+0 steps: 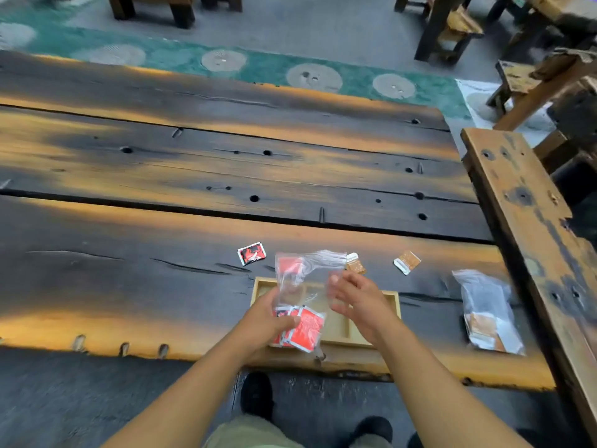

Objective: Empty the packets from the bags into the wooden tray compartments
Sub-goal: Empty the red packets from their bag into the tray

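My left hand [269, 318] grips a clear plastic bag [300, 282] that holds several red packets [305, 328], above the left part of the pale wooden tray [392, 300]. My right hand [358, 297] is open beside the bag's right edge, its fingers spread over the tray's middle. A second clear bag [487, 310] with orange and white packets lies flat on the table to the right. One loose red packet [251, 253] lies beyond the tray on the left. Two loose orange packets [407, 261] [355, 265] lie beyond it on the right.
The tray sits near the front edge of a dark, burnt-looking plank table [193, 176]. A wooden bench [529, 221] runs along the table's right side. More wooden furniture stands on the far floor. My shoes and knees show below the table edge.
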{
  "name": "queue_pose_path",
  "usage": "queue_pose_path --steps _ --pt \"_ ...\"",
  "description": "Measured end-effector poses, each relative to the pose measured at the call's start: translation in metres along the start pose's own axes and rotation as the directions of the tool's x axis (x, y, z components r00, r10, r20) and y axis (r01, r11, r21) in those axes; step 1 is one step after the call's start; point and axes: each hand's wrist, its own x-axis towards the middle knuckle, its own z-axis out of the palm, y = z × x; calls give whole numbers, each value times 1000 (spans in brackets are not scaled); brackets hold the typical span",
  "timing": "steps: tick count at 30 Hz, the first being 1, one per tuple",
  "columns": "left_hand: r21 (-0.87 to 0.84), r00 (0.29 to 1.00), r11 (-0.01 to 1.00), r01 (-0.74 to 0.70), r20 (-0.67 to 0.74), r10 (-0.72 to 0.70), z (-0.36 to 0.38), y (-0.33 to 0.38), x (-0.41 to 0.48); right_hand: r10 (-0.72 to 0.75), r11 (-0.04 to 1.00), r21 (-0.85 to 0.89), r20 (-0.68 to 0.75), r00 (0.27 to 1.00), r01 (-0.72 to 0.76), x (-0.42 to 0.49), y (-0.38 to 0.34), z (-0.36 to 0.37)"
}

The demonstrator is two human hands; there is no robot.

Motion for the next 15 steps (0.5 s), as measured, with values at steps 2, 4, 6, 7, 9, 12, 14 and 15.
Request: queue_pose_path --steps 2,4,6,7,9,12,14,15 --pt "16 999 1000 5 50 -6 -7 0 0 -8 998 55 -14 1000 9 3 -7 13" --pt "32 997 999 23 79 -25 -6 -2 1 -6 995 99 -46 999 10 6 -12 21" --pt "43 995 999 33 90 -37 -1 -3 2 -19 990 139 -60 998 27 8 -17 24" --pt "47 995 998 32 96 -36 1 -3 4 -37 987 156 -58 998 45 8 -19 24" --pt "41 995 999 15 93 -19 4 -4 8 -74 986 148 -31 997 78 5 -24 22" --pt "53 996 998 -26 86 22 1 5 7 -105 991 83 34 994 102 -5 -29 20" --pt "16 995 996 -90 52 89 -3 21 4 -122 990 83 61 991 117 -11 -28 19" --pt "-26 992 992 -126 12 126 -5 32 4 -126 989 91 70 989 120 -14 -27 19"
